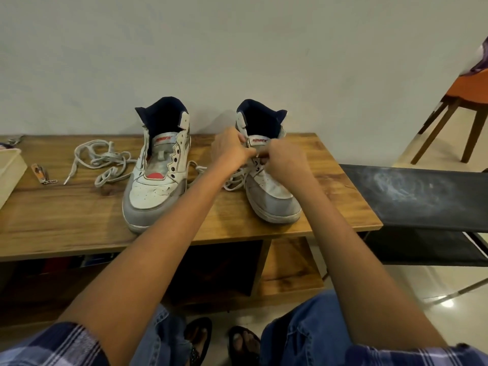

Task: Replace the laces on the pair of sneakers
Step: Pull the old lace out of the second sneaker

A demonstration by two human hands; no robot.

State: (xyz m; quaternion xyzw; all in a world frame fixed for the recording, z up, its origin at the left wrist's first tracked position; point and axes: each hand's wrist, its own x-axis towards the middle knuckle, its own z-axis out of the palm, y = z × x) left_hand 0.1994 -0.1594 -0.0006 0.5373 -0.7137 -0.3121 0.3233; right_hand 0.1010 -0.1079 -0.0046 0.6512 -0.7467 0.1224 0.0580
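Two white and grey high-top sneakers stand on a wooden table [79,223], toes toward me. The left sneaker [155,175] has bare eyelets and no lace. A loose grey-white lace [105,159] lies tangled on the table to its left. The right sneaker [266,180] has a white lace [235,178] partly through its eyelets, with loops spilling to its left. My left hand [229,151] and my right hand [282,159] both pinch this lace at the upper eyelets, just below the tongue label. The fingertips hide the exact grip.
A keychain tool [42,174] and the corner of a beige box [10,167] sit at the table's left end. A black fabric seat [422,196] adjoins the table on the right. A wooden chair with an orange seat [464,101] stands at far right.
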